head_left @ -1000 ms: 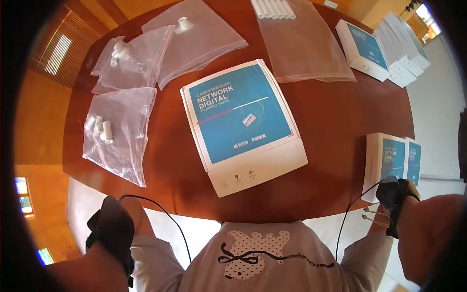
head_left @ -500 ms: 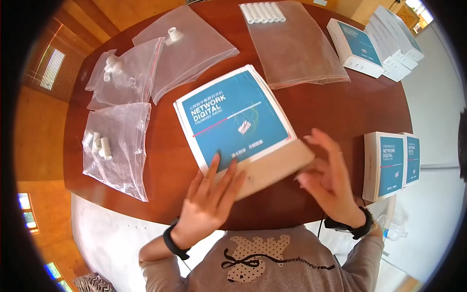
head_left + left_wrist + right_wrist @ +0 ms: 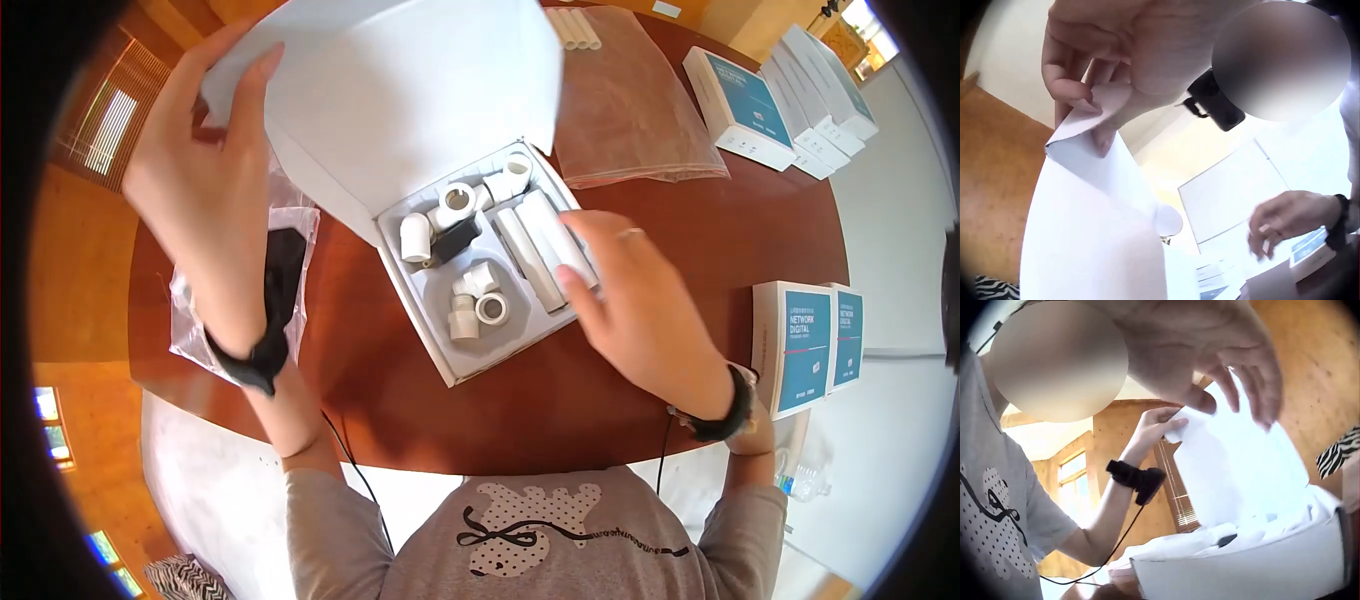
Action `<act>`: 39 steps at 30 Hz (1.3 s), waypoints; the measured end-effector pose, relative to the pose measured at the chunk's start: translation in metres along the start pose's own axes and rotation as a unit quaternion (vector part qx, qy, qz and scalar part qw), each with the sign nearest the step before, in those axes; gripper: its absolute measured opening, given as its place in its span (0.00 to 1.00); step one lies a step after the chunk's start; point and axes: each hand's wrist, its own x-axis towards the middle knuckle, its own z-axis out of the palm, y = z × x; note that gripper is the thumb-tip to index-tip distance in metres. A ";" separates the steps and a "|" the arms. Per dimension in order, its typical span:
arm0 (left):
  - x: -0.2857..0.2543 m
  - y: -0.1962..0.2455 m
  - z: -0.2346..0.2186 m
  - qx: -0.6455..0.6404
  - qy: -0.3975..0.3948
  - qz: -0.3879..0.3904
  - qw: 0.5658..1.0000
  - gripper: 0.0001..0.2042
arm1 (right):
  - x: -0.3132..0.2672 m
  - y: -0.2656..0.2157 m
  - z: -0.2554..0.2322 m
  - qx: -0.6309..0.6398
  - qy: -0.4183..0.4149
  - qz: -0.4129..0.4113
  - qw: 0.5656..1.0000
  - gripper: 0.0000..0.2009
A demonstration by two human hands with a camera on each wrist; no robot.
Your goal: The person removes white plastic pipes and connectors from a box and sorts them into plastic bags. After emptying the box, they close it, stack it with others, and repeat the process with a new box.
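Observation:
A white cardboard box (image 3: 412,316) stands open on the table, its lid (image 3: 400,95) raised toward the back left. My left hand (image 3: 200,175) pinches the lid's folded edge between thumb and fingers, plainly seen in the left wrist view. Inside the box, white pipe fittings (image 3: 458,203) lie along the back left with a black block (image 3: 455,240). More elbow fittings (image 3: 464,318) fill the front compartment. Short white pipes (image 3: 531,258) lie side by side at the right. My right hand (image 3: 645,315) hovers at the box's right side, fingers relaxed, partly covering the pipes.
Behind the box, a clear zip bag (image 3: 640,110) bears white tubes (image 3: 575,30). Another clear bag (image 3: 190,318) lies at the left, partly behind my left arm. Boxed radios (image 3: 740,105) stand at the back right, with two more boxes (image 3: 805,345) upright at the right edge.
My hands have come up from beside the body to the box. The left has lifted the lid up and back, so the fittings and pipes now show. The right has stayed by the right side.

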 end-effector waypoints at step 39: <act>-0.053 0.149 0.224 -0.081 -0.324 0.331 0.883 0.14 | -0.006 0.122 -0.015 0.672 0.082 0.419 0.605 0.22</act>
